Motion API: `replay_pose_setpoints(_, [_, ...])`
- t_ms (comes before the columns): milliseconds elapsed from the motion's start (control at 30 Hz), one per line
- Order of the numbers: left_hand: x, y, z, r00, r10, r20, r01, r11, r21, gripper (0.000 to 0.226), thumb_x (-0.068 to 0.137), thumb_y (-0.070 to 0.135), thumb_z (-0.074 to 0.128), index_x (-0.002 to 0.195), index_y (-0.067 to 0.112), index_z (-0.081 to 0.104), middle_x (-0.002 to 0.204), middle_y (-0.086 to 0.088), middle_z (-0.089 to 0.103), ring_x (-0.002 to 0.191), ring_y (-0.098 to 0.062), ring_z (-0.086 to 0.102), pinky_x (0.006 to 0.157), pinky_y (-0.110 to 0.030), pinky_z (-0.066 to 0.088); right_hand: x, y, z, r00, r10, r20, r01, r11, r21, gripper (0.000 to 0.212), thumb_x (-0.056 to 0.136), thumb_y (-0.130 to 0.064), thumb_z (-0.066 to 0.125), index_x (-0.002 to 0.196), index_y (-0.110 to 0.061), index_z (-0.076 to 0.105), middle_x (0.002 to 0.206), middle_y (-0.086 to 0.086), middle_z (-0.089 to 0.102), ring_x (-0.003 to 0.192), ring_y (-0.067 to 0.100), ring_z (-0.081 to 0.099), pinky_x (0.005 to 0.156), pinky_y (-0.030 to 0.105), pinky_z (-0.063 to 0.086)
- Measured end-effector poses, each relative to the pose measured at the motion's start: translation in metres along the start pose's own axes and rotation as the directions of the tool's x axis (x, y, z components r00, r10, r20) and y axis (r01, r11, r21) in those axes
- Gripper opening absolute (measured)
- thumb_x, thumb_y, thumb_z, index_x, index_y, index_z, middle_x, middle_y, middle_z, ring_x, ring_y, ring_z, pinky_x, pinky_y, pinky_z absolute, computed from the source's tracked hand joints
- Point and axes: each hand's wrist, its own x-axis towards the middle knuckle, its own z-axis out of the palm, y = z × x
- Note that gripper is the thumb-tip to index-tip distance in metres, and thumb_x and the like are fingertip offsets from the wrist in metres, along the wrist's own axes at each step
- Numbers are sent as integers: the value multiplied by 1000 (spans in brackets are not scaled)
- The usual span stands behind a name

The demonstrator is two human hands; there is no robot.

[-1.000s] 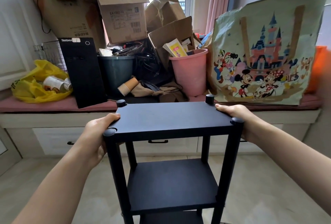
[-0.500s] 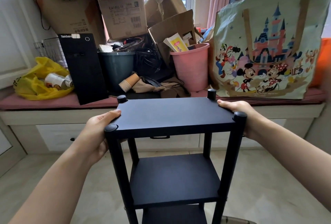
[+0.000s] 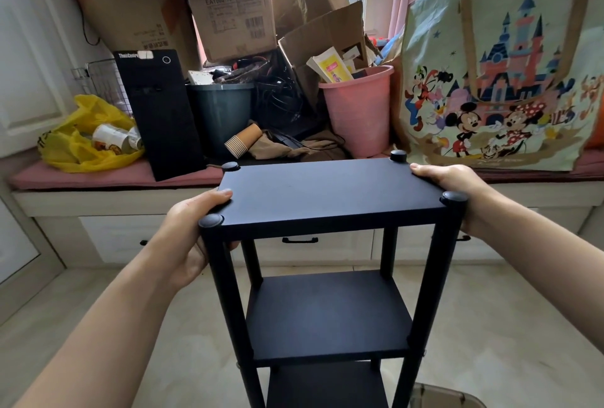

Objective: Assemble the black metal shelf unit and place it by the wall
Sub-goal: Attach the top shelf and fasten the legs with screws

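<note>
The assembled black metal shelf unit (image 3: pixel 330 264) stands upright on the floor near the cluttered window bench (image 3: pixel 108 193), left hand (image 3: pixel 188 237) and right hand (image 3: pixel 452 190) each closed around its top shelf's short edges, probably to carry it level.

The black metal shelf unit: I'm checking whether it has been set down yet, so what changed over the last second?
The black metal shelf unit sits a little nearer the cluttered window bench in view, still carried upright. Nothing was let go: the left hand and right hand keep gripping the two ends of its top panel. The pink plastic bucket and cartoon castle bag stayed put.
</note>
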Motion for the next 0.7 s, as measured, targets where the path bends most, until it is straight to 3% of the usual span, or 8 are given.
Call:
replay_pose_setpoints(200, [-2,-1,-4,996,-12,89,13,1000,-9,17,96,22,58,104,9,66,70,-1,70,56,-10,63,49,-22,54,-2,-1,0,1000,3,-6,-3,1000,-22,22,88,-27,72,91,-6,67,77,4,68,46,10,62,42,18,49])
replay_pose_setpoints(433, [0,0,-7,993,-48,108,54,997,-50,34,81,25,66,109,7,65,76,-4,72,65,-14,65,54,-24,58,-4,-1,0,1000,12,-3,-13,999,-41,24,89,-28,72,98,-5,68,79,4,67,50,10,61,40,16,48])
replay_pose_setpoints(700, [-1,0,-1,998,-19,54,24,996,-91,16,97,19,58,106,8,64,72,-1,72,61,-11,67,51,-22,56,-6,-4,0,1000,14,-1,-14,1000,16,25,88,-29,72,95,-6,65,76,3,66,44,9,61,40,17,48])
